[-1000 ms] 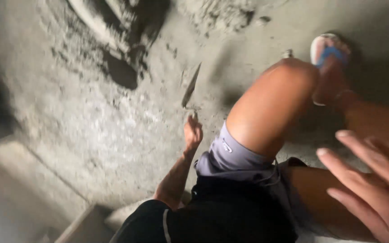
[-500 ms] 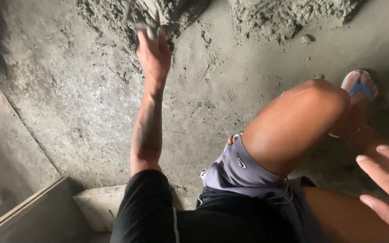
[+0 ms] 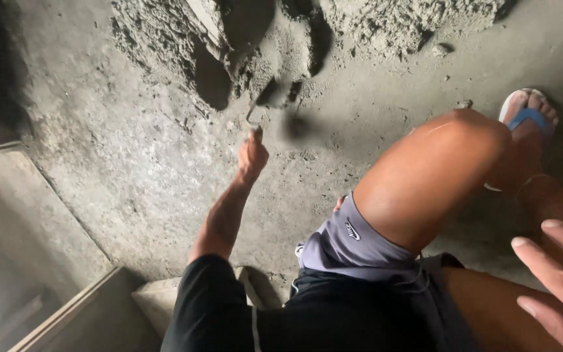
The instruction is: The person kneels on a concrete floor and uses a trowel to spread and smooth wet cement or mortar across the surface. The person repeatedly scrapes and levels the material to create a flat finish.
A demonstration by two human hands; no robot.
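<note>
Left hand [image 3: 253, 155], closed on a trowel handle [image 3: 250, 117], is drawing back from the mortar heap [image 3: 262, 39] on the floor [image 3: 131, 163] it reached moments earlier, while the right hand [image 3: 558, 280] is hovering spread, empty.

Rough grey concrete floor [image 3: 131, 163], mortar heap [image 3: 392, 23] at top, dim light, dark corner left.

No packages, signs or screens in view. Only mark of that kind: small white logo [image 3: 352, 229] printed on hem of grey shorts [image 3: 353, 244], just below raised knee, centre-right of head view; curved shape, white on grey.
</note>
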